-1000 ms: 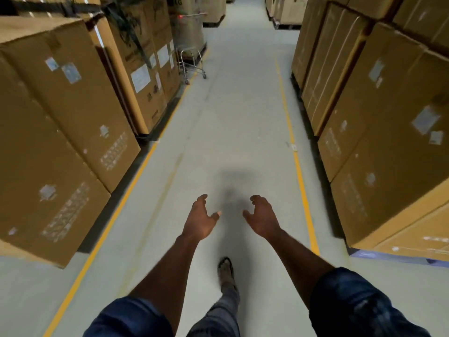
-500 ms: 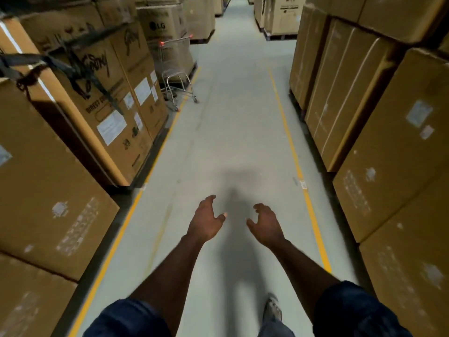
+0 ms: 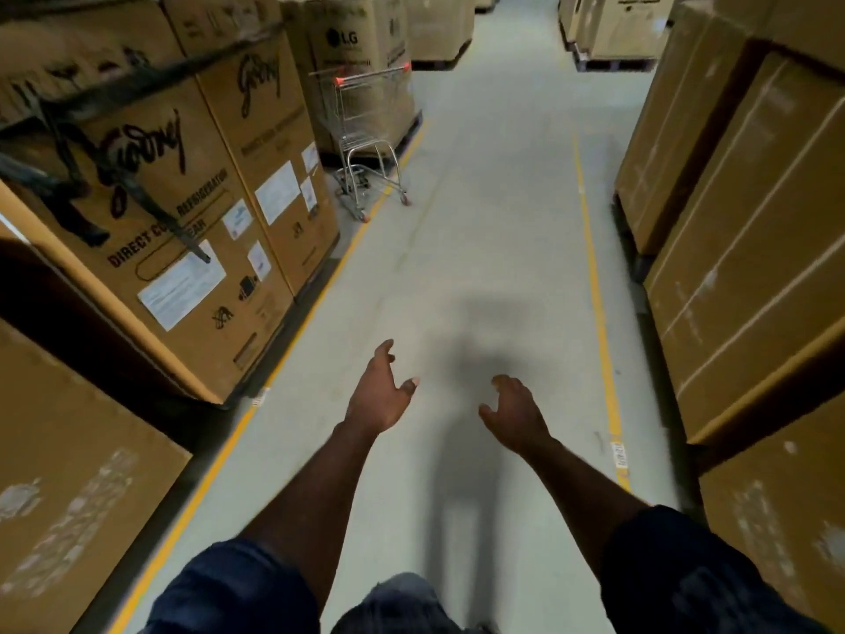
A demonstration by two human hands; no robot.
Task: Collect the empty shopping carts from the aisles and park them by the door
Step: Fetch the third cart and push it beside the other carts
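One silver wire shopping cart (image 3: pixel 368 130) stood in the aisle, and it was the only one in view. Two bare hands reached forward over the pale grey concrete floor (image 3: pixel 480 231). The left hand (image 3: pixel 379 398) had loosely bent fingers and its thumb spread to the side. The right hand (image 3: pixel 514 414) was cupped in much the same way, and neither held anything. Two dark blue rolled sleeves (image 3: pixel 237 588) showed at the bottom edge. Two yellow painted floor lines (image 3: pixel 594 276) ran the length of the aisle, one on each side.

On the left, two tall brown cardboard boxes printed "Godrej" (image 3: pixel 192 189) stood side by side under black strapping. One brown cardboard box marked "LG" (image 3: pixel 352 38) stood beyond them. Plain brown cartons lined the right side (too many, and too cropped, to count).

The cart was at the left edge of the aisle, just in front of the LG box. Its wheels were on or beside the left yellow line, well apart from both hands. It had a mesh basket with nothing visible inside, red caps at the ends of its handle bar, a shiny tubular underframe and small castors.
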